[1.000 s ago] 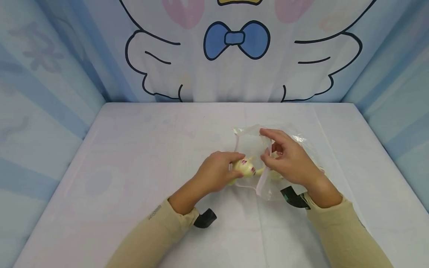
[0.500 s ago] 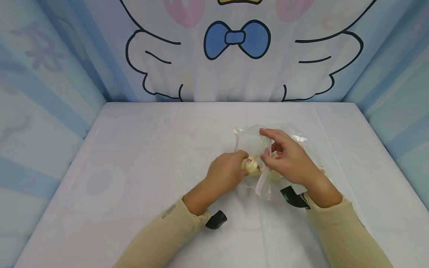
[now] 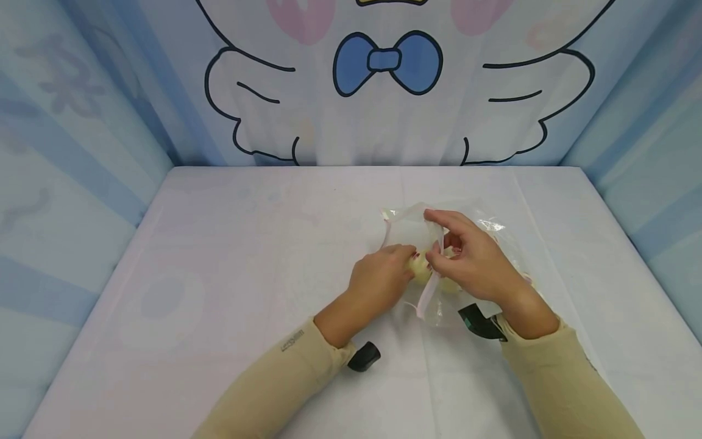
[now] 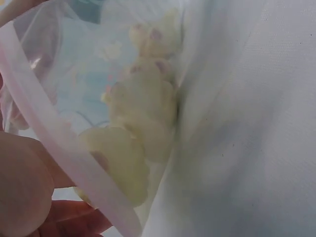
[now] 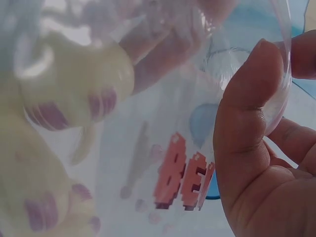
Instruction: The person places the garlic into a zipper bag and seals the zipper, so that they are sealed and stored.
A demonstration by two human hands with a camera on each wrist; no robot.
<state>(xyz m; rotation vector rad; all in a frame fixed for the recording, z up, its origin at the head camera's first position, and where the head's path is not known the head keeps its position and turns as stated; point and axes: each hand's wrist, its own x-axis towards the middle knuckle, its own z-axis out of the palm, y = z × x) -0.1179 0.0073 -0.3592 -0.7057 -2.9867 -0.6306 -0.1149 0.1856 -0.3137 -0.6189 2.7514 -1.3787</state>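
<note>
In the head view a clear plastic zip bag (image 3: 406, 228) with a pink strip along its mouth lies right of the middle of the table. My left hand (image 3: 381, 277) reaches into the bag's mouth, gripping a small pale yellow toy with purple-pink stripes (image 3: 420, 267) between thumb and fingers. My right hand (image 3: 473, 256) pinches the bag's edge and keeps the mouth apart. More pale yellow toys (image 4: 143, 103) show through the plastic in the left wrist view. The right wrist view shows the held toy (image 5: 79, 81) through the film, left-hand fingers at its side.
A white cloth covers the table (image 3: 247, 274). Behind it hangs a curtain (image 3: 384, 128) with a cartoon print and a blue bow, and blue curtains stand at both sides. Pink letters (image 5: 185, 173) are printed on the bag.
My left hand has moved to the right with the yellow toy, from the bag's mouth further into it. The right hand has stayed in place on the bag's edge.
</note>
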